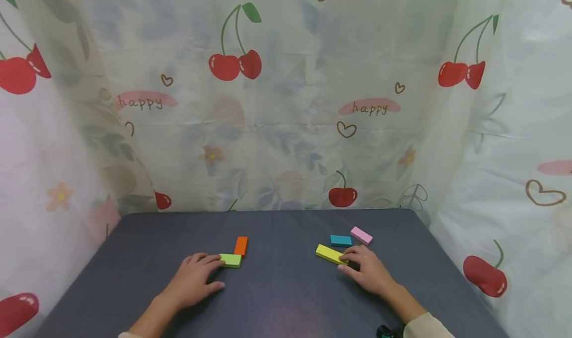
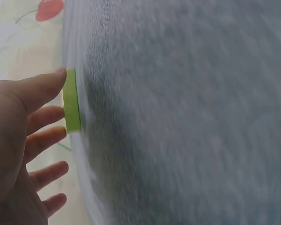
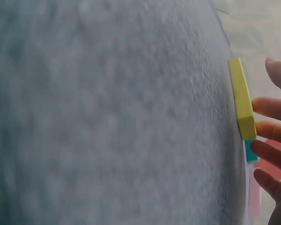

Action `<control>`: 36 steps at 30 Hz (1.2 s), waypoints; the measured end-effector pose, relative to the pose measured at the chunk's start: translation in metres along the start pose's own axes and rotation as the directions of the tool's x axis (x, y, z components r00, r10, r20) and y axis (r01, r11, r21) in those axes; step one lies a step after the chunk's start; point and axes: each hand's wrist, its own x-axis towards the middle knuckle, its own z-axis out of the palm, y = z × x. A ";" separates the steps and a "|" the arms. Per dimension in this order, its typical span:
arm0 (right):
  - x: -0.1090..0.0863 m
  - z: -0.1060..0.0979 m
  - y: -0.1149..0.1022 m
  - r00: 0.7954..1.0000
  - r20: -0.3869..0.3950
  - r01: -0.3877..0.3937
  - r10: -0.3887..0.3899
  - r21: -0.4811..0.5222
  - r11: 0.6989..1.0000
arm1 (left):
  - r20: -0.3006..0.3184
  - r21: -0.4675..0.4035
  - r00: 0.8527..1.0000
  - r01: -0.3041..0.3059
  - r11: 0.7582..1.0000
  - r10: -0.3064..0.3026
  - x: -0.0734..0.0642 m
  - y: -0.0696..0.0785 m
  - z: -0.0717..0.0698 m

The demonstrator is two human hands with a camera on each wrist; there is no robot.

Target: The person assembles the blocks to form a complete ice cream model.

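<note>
On the left of the dark table, a light green block (image 1: 231,261) lies against the near end of an orange block (image 1: 241,246). My left hand (image 1: 193,280) has its fingertips right at the green block (image 2: 71,101)'s left end, fingers loosely extended and thumb apart. Over on the right, a longer yellow block (image 1: 329,254) lies at a slant. The fingertips of my right hand (image 1: 368,271) reach its right end, with the thumb spread away. Behind it lie a blue block (image 1: 341,240) and a pink block (image 1: 361,236), close together.
A grey-blue cloth covers the table (image 1: 277,298). Behind and at both sides hangs a curtain (image 1: 286,104) printed with cherries. Near the right sleeve (image 1: 426,326), a small black object (image 1: 388,331) shows at the bottom edge of the head view.
</note>
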 end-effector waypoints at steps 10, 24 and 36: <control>0.002 0.005 -0.009 0.999 0.020 0.041 -0.041 0.013 0.999 | -0.023 -0.020 1.000 -0.002 1.000 0.002 0.008 0.013 0.004; 0.009 0.010 -0.026 0.990 0.104 0.093 -0.091 -0.012 0.996 | -0.023 -0.061 1.000 0.015 0.998 -0.016 0.019 0.032 0.016; 0.009 0.017 -0.048 0.981 0.151 0.132 -0.125 -0.036 0.991 | 0.002 -0.062 1.000 0.026 0.998 -0.025 0.031 0.051 0.020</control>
